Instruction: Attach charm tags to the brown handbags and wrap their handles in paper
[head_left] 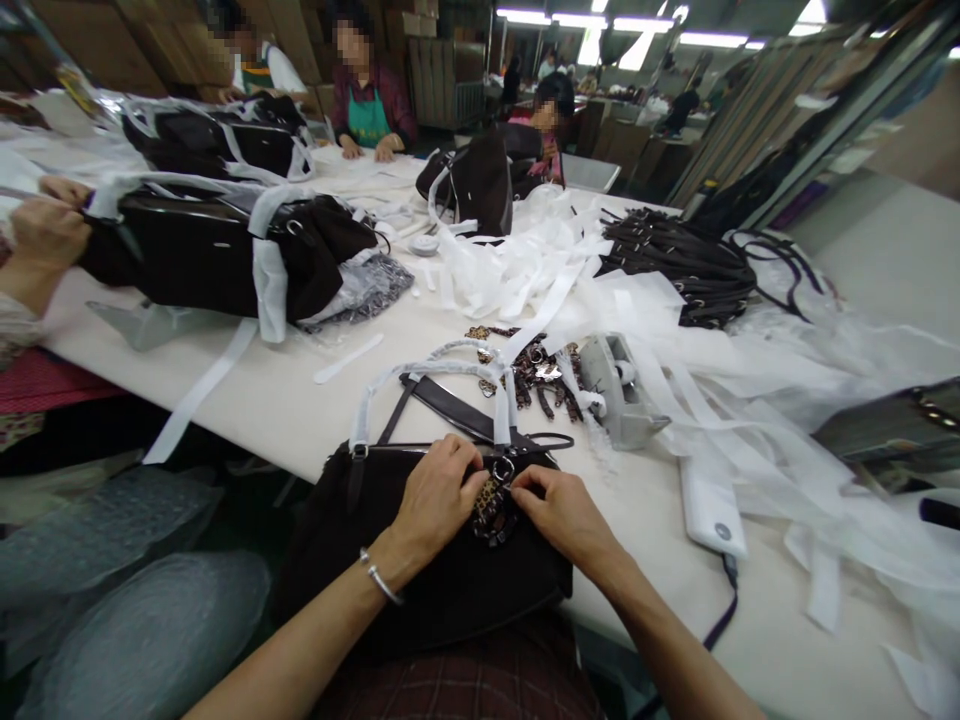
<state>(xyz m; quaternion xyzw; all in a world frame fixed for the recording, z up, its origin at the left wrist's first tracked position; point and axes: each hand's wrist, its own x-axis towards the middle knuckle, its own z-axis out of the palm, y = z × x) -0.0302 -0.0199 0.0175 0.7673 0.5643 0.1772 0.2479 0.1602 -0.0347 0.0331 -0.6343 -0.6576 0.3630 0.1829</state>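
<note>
**Two Hands Meet at a Leopard-Print Charm**

A person's left hand (441, 492) curls, thumb near forefinger, beside a leopard-print charm (489, 507) on a dark bag (420, 575); its grip cannot be told. The right hand (564, 508) presses thumb and forefinger together at the charm's other side, any held piece hidden. The charm hangs lengthwise toward the wearer; the bag lies broadside at the table's (300, 420) near edge, handles (397, 378) pointing away. Both forearms angle inward, palms down.
</note>
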